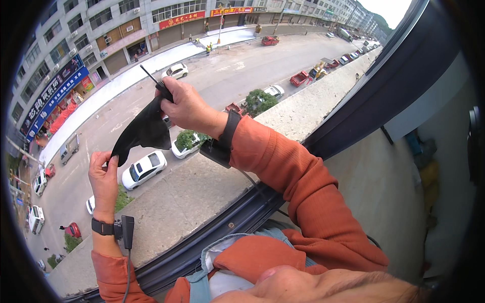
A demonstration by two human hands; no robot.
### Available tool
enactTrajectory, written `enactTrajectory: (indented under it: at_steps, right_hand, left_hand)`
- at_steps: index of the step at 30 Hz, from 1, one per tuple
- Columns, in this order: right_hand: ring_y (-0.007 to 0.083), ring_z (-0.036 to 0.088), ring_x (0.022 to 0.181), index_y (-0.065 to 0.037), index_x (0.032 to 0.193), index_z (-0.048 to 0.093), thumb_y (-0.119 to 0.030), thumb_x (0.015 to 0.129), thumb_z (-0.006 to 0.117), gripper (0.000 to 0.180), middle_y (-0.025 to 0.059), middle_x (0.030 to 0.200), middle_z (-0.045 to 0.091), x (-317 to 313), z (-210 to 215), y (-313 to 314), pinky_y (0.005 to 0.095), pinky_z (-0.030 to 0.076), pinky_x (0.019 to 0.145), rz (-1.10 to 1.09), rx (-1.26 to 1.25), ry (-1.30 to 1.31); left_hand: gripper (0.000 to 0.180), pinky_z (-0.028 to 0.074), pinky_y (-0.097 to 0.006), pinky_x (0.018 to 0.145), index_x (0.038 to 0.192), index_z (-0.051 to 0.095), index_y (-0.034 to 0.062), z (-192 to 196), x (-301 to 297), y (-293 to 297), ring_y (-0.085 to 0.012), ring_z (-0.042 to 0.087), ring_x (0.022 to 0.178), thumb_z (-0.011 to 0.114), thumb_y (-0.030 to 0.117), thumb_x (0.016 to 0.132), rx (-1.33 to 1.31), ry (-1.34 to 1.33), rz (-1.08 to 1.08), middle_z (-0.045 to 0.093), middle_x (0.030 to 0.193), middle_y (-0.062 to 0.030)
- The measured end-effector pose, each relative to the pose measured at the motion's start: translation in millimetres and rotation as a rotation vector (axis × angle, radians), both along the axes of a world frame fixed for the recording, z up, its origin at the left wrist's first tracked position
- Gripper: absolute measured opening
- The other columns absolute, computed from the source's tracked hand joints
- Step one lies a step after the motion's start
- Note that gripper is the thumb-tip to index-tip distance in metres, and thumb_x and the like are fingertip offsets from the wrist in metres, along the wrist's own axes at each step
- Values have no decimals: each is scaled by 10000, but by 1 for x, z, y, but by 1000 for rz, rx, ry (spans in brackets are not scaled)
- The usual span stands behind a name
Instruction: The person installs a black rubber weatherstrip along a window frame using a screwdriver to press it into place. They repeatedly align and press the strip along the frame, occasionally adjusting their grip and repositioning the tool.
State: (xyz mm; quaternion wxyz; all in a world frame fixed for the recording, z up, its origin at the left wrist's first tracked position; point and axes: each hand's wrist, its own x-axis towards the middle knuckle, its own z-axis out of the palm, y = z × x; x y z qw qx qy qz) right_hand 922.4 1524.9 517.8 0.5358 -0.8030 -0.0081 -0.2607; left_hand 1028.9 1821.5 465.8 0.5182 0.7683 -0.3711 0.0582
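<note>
A piece of black cloth [144,129] is stretched between my two hands, out past the window sill and above the street. My right hand [187,106] is closed round its upper end. The same hand also grips a dark handle-like piece with a thin black rod [150,76] sticking out to the upper left; its exact kind cannot be made out. Lower down on the left, my left hand [104,174] pinches the cloth's other end between thumb and fingers. Between the hands the fabric sags, with a loose corner hanging below my right hand.
Below my forearms runs a concrete ledge [177,214], with a dark window frame track [237,222] along its near side. Black strapped devices with cables sit on both wrists. Far below lies a street [222,76] with parked cars, such as a white car [144,169], and shopfronts beyond.
</note>
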Motion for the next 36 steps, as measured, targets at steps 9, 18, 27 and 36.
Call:
enactTrajectory:
  at_steps: [9,18,27,36]
  right_hand:
    - [536,651,894,18,1000,561,-16,880,628,141,302,882,674,1,4,-2,551,528,753,-96,-239,-113]
    - [524,649,936,18,1024,513,-3,893,655,195,284,944,681,-13,19,8,555,527,784,-142,-464,-92]
    - [496,661,882,6,1068,517,11,881,653,231,256,920,657,-19,26,23,518,533,738,-130,-580,-145]
    - [423,745,896,-23,1032,585,82,863,649,209,224,904,711,-30,60,86,471,588,728,179,-372,-332]
  left_hand:
    - [202,539,-312,833,1190,748,-14,1,-5,-2,-211,681,921,640,58,1035,96,-11,17,716,1064,-124]
    - [396,581,-304,857,1322,729,74,13,-10,-9,-209,722,1098,646,-45,953,114,-133,48,742,1193,-132]
    - [491,611,-271,860,1423,646,62,20,-30,-20,-155,673,1213,775,52,949,221,195,-167,720,1297,-91]
    - [1030,412,-476,1206,1655,324,124,51,-65,-2,-306,522,1444,927,283,836,160,-52,-207,504,1574,-207]
